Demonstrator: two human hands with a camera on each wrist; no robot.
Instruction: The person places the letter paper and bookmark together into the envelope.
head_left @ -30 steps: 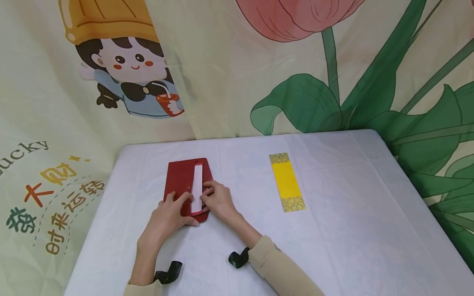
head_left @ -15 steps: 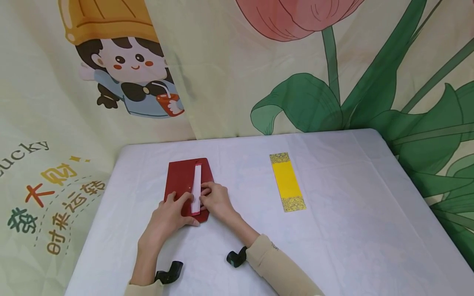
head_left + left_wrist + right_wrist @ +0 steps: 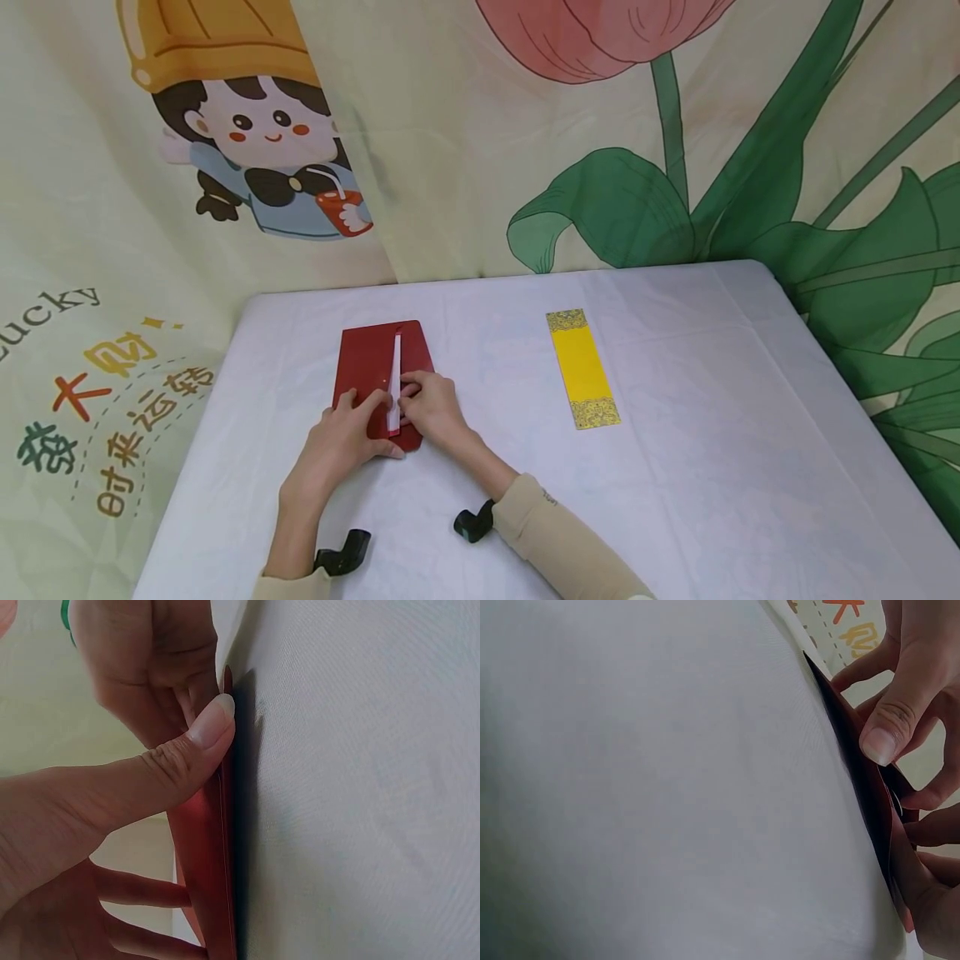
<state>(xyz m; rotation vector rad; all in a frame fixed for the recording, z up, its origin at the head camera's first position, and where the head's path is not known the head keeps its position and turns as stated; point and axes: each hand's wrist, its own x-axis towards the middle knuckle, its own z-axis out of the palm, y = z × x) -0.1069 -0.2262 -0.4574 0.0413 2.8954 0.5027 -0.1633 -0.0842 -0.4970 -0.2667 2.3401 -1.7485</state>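
Note:
A red envelope (image 3: 365,357) lies flat at the left of the table, its flap toward the right. A narrow white strip (image 3: 395,371) with pinkish-red ends, seemingly part of a paper or card, shows at its mouth. My left hand (image 3: 337,437) holds the envelope down, its thumb (image 3: 214,724) at the near edge and the other fingers bent over its top. My right hand (image 3: 437,408) has its fingertips at the strip's right side and appears to pinch it; in the right wrist view the fingertips are partly hidden behind the envelope.
A yellow paper strip (image 3: 583,367) with patterned ends lies on the white-covered table (image 3: 720,433), right of the hands. A printed cloth backdrop (image 3: 442,167) hangs behind the table's far edge. Black wrist camera mounts (image 3: 343,552) stick out near both cuffs.
My right hand has moved slightly left along with the white strip's right edge. Less of the strip's width shows now. The left hand and envelope have stayed in place.

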